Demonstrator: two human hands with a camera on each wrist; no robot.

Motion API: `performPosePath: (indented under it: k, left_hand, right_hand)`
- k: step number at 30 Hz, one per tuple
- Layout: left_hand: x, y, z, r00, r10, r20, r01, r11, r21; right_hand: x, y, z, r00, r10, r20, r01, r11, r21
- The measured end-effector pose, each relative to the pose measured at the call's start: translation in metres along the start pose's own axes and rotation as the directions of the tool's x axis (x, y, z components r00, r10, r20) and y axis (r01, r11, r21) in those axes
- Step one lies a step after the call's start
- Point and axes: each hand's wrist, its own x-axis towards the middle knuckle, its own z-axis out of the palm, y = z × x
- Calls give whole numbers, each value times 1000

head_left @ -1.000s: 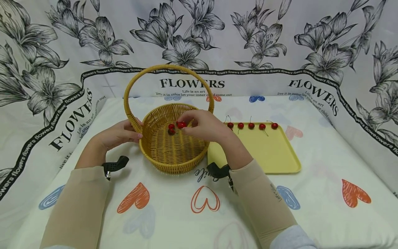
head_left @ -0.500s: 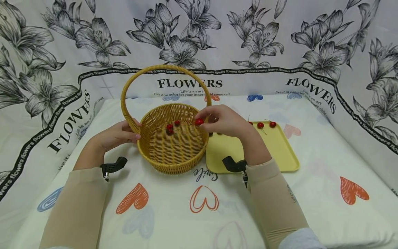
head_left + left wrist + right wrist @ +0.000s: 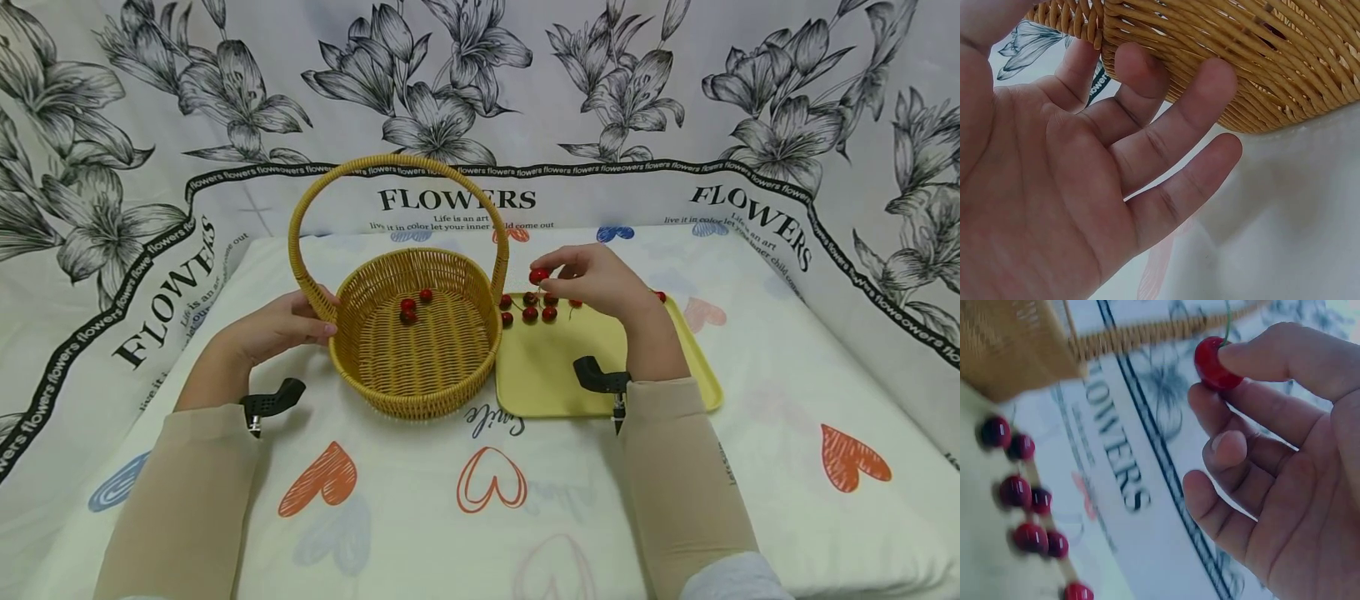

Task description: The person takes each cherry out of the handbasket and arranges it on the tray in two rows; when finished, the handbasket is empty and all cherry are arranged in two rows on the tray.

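Observation:
A woven wicker basket (image 3: pixel 416 407) with a tall arched handle stands left of centre, and a few red cherries (image 3: pixel 408 305) lie on its bottom. My left hand (image 3: pixel 276 327) grips the basket's left side at the foot of the handle; in the left wrist view its other fingers (image 3: pixel 1175 125) lie along the woven wall. My right hand (image 3: pixel 592 282) is over the back of the yellow tray (image 3: pixel 558 375), pinching a red cherry (image 3: pixel 1215 362) with a green stem between thumb and index finger. Below it, several dark red cherries (image 3: pixel 529 315) sit in two rows at the tray's back left.
The tray stands just right of the basket, close to its wall. One more cherry (image 3: pixel 660 296) shows at the tray's back right, partly behind the right wrist. A white cloth with printed hearts (image 3: pixel 491 480) covers the table, and a flowered cloth (image 3: pixel 450 100) hangs behind.
My right hand has moved right, from inside the basket to above the tray, with the cherry still pinched. More tray cherries are uncovered. My left hand stays on the basket.

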Motion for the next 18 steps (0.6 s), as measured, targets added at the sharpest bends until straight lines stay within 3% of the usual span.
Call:
performPosePath:
  k: [6, 11, 18]
  left_hand:
    - [-1, 2, 1, 1000, 12, 3, -12, 1000, -4]
    - [0, 1, 1, 1000, 3, -2, -3, 1000, -9]
    - [-1, 1, 0, 1000, 10, 6, -10, 1000, -9]
  right_hand:
    - [0, 31, -12, 996, 81, -46, -84, 995, -61]
    - [1, 52, -15, 988, 156, -20, -157, 985, -68]
    - [3, 73, -16, 982, 190, 14, -188, 976, -107]
